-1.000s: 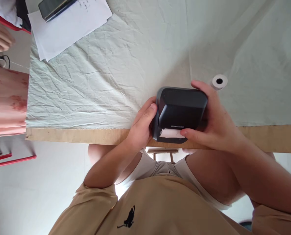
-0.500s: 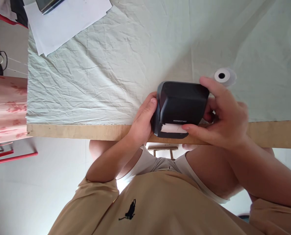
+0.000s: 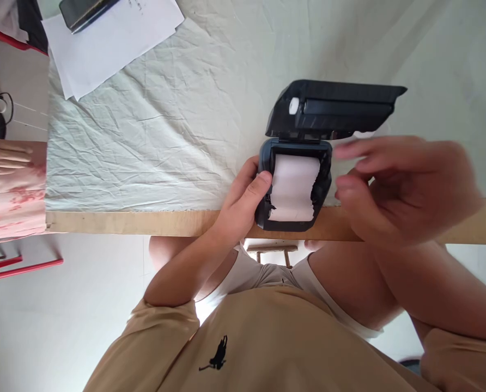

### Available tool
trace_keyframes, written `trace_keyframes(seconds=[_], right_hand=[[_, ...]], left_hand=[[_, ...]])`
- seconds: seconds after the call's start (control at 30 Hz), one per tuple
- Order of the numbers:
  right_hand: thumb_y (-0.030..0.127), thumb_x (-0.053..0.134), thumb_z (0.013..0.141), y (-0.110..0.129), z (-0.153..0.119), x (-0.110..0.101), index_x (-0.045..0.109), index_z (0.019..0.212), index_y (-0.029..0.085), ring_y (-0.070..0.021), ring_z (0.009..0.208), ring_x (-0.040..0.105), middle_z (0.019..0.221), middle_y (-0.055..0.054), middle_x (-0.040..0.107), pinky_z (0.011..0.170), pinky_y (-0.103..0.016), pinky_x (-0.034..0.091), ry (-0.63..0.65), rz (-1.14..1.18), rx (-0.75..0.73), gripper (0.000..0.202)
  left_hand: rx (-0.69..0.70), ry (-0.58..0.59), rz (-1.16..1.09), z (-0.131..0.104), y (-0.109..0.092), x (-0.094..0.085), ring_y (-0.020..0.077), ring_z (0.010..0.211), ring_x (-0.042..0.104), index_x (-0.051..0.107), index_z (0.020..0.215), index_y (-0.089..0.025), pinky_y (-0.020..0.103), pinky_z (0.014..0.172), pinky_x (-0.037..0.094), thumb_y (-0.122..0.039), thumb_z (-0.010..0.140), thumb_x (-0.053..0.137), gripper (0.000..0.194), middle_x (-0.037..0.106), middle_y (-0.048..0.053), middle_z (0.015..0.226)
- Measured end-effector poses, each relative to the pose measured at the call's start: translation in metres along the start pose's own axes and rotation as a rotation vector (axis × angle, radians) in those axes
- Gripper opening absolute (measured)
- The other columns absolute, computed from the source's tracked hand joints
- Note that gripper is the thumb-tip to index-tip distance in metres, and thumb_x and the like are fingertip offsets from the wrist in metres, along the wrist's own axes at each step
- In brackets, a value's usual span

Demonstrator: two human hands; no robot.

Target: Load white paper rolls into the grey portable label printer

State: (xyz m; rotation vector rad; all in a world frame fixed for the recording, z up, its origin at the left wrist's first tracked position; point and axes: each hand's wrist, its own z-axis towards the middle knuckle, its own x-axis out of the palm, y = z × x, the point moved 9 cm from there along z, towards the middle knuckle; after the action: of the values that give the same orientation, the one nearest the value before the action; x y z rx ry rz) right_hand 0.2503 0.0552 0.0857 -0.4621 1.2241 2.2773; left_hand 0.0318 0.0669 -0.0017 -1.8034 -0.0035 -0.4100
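Observation:
A black label printer point(image 3: 263, 218) rests at the table's front edge with its lid point(image 3: 341, 111) swung up and back. Inside its bay lies a white paper roll point(image 3: 294, 188) with ragged, torn edges. My left hand point(image 3: 245, 196) grips the printer's left side, thumb on the rim. Just right of the printer, and apart from it, is my right hand point(image 3: 410, 190), blurred by motion. Its thumb and fingers are parted, and I see nothing between them. The raised lid hides most of the small white roll behind it.
Wrinkled pale green cloth point(image 3: 165, 136) covers the table, which has a wooden front edge point(image 3: 124, 220). Back left, a dark box-like object point(image 3: 87, 13) lies on white paper sheets point(image 3: 116, 54). Another person's hand point(image 3: 6, 156) shows at the far left beside pink patterned fabric point(image 3: 14, 201).
The printer's lid has opened upward, exposing the paper roll inside. My right hand has let go of the printer and moved right. My left hand still holds it.

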Motion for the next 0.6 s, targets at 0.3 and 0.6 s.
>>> trace_keyframes(seconds=[0.3, 0.6], right_hand=[[0.015, 0.072, 0.11, 0.056, 0.014, 0.014, 0.07, 0.074, 0.024, -0.0135, 0.059, 0.029, 0.06, 0.003, 0.051, 0.061, -0.039, 0.013, 0.066, -0.553, -0.247, 0.037], [0.03, 0.081, 0.104, 0.026, 0.018, 0.009, 0.092, 0.142, 0.037, -0.0176, 0.061, 0.057, 0.074, 0.004, 0.068, 0.059, -0.035, 0.042, 0.331, -0.265, -0.074, 0.04]], left_hand=[[-0.003, -0.011, 0.044, -0.003, -0.006, 0.006, 0.03, 0.118, 0.087, 0.081, 0.136, -0.029, 0.041, 0.1, 0.073, -0.095, 0.109, 0.084, 0.071, 0.089, 0.005, 0.121], [0.053, -0.003, 0.122, -0.004, -0.013, 0.004, 0.0376, 0.15, 0.084, 0.074, 0.161, -0.033, 0.051, 0.127, 0.07, -0.095, 0.114, 0.077, 0.079, 0.089, 0.011, 0.151]])
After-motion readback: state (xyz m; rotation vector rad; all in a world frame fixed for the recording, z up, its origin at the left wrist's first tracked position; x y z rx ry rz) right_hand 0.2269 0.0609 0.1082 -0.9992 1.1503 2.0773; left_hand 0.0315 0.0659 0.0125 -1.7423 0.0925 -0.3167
